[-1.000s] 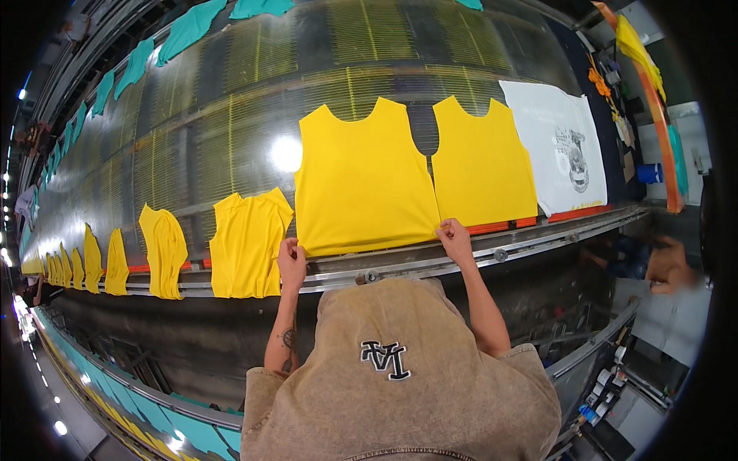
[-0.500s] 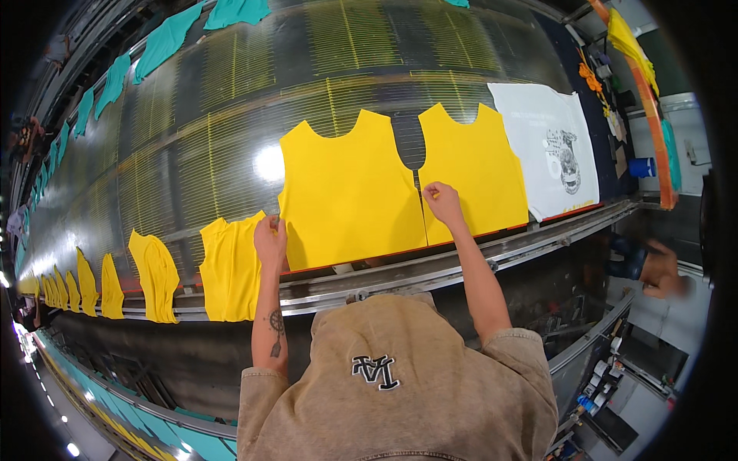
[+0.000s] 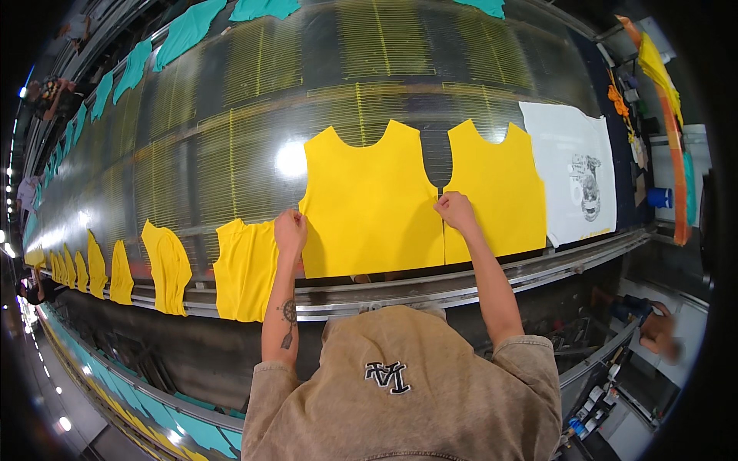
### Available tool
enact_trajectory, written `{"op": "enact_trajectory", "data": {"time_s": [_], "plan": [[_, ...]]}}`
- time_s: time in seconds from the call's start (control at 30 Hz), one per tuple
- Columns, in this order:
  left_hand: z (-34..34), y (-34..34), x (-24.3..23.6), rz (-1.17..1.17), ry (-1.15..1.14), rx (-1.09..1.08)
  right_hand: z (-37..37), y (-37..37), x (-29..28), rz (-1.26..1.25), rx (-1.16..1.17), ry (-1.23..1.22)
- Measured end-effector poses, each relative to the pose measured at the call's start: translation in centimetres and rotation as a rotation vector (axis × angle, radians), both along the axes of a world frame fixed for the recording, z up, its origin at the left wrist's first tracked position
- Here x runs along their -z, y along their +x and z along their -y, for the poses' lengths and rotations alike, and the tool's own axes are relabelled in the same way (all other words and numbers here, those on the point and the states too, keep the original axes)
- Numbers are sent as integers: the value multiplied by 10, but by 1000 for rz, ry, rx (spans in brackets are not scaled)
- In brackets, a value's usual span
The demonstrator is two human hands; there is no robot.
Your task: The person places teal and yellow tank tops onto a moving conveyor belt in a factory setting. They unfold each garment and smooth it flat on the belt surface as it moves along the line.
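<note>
A large yellow shirt panel (image 3: 369,203) lies flat on the long printing table (image 3: 196,92). My left hand (image 3: 290,229) is closed on its left side edge, a little above the hem. My right hand (image 3: 454,209) pinches at its right side edge below the armhole, where a second yellow panel (image 3: 496,192) lies alongside. A white cloth with a dark printed figure (image 3: 565,154) lies beside that second panel. Left of my left hand, a rumpled yellow piece (image 3: 242,269) hangs over the near edge.
Several crumpled yellow pieces (image 3: 165,265) line the near edge and teal pieces (image 3: 181,31) the far edge. Metal rails (image 3: 384,288) run before me. A blue bucket (image 3: 659,197) is at right. Other people are at far left (image 3: 54,96) and lower right (image 3: 653,323).
Both hands have moved from the hem up along the panel's side edges; the hem now lies flat. In the last half second my right hand shifted slightly relative to the panel's edge.
</note>
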State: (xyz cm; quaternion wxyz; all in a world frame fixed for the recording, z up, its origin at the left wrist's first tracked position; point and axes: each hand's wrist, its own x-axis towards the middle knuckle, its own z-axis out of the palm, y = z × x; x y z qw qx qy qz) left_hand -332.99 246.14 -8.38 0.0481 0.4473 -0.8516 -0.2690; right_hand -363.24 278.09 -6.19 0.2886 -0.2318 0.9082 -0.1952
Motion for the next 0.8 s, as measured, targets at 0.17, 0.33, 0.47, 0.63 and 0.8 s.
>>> {"op": "enact_trajectory", "data": {"time_s": [0.17, 0.33, 0.47, 0.63, 0.8], "plan": [[-4, -2, -10, -54, 38, -50, -2, 4, -2, -7, 21, -105], [-3, -2, -10, -156, 203, -124, -4, 11, 3, 36, 115, -283], [2, 3, 0, -387, 367, -148, -4, 17, 14, 101, 211, -540], [6, 14, 8, -526, 549, -118, -6, 19, 25, 121, 195, -597], [8, 16, 12, -509, 591, -121, -6, 20, 30, 74, 199, -623]]}}
